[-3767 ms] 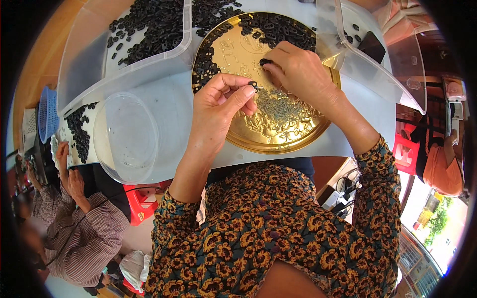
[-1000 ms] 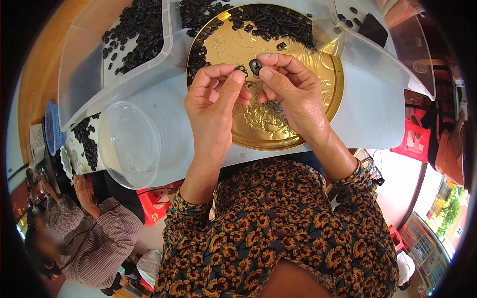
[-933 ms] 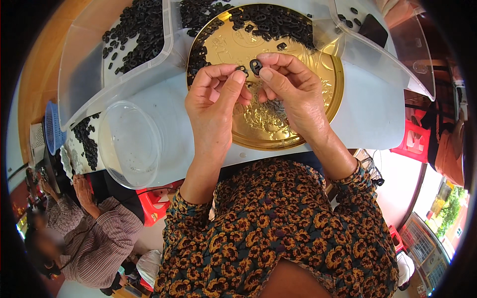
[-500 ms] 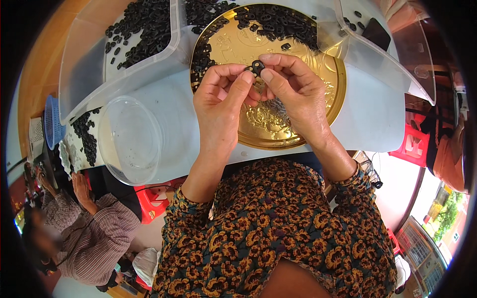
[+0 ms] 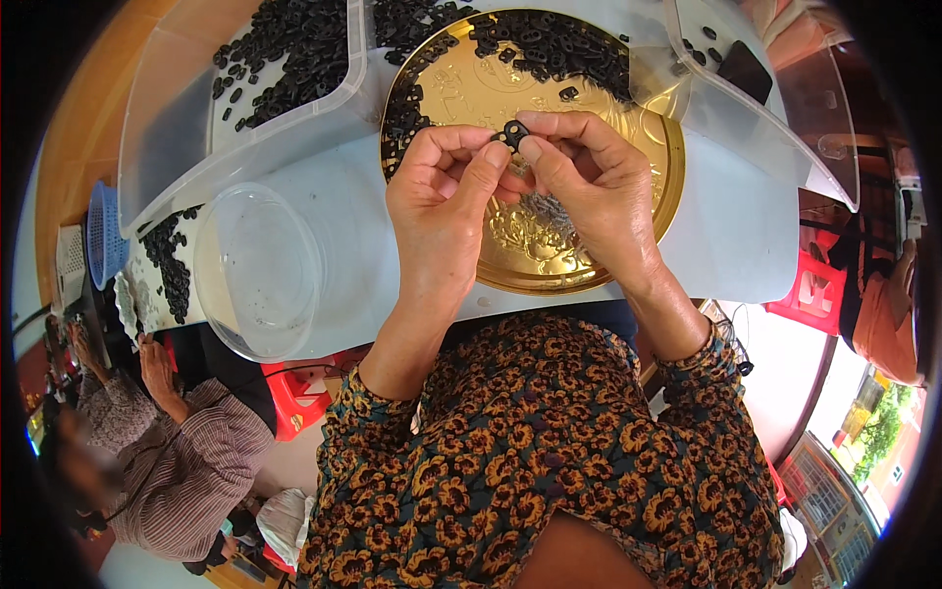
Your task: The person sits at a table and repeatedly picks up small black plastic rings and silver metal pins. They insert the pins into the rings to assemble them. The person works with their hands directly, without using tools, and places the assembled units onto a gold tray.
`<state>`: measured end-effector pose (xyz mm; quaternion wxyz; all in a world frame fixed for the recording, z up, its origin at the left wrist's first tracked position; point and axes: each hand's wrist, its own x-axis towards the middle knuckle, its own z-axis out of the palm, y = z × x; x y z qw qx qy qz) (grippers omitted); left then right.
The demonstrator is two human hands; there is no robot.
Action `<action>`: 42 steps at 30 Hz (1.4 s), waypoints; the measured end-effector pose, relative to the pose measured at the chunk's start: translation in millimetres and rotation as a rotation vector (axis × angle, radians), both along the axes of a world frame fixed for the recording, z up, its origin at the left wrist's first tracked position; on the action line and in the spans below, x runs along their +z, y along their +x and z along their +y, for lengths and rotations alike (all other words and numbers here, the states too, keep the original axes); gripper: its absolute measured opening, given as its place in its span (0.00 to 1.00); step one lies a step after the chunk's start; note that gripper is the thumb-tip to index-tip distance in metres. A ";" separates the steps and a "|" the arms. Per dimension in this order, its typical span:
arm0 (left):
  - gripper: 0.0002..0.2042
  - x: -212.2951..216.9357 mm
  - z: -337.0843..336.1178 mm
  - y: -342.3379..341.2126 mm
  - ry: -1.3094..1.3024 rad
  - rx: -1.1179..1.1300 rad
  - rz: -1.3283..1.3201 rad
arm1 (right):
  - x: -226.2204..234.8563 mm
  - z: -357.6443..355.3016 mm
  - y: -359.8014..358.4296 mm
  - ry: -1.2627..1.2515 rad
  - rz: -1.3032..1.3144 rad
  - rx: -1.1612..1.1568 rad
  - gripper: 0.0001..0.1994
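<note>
Between the fingertips of both hands is a small black oval part with holes [image 5: 514, 132], held over a round gold tray [image 5: 671, 147]. My left hand [image 5: 442, 201] pinches its left side, thumb against forefinger. The thumb and forefinger of my right hand [image 5: 599, 191] grip its right side. Many similar black parts [image 5: 549, 44] lie along the tray's far and left rim. A small heap of silvery metal pieces [image 5: 549, 211] sits under my hands, partly covered by the right one. Whether another small piece is in my fingers is hidden.
A clear plastic bin [image 5: 265, 123] with a heap of black parts stands at far left, another clear bin [image 5: 756, 147] at far right. A round clear tub [image 5: 257, 275] is on the table's left. At lower left a person in a striped shirt [image 5: 196, 481] works beside black parts.
Both hands stay nearly in place over the tray with the black part in their fingertips. The part has tilted slightly. The whole view has shifted a little.
</note>
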<state>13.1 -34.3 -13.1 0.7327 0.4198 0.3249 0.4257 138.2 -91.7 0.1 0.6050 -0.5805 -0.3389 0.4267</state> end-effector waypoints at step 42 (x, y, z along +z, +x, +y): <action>0.14 -15.2 12.3 -6.4 0.508 -0.259 -0.353 | 27.7 -8.6 0.1 0.076 0.434 0.318 0.35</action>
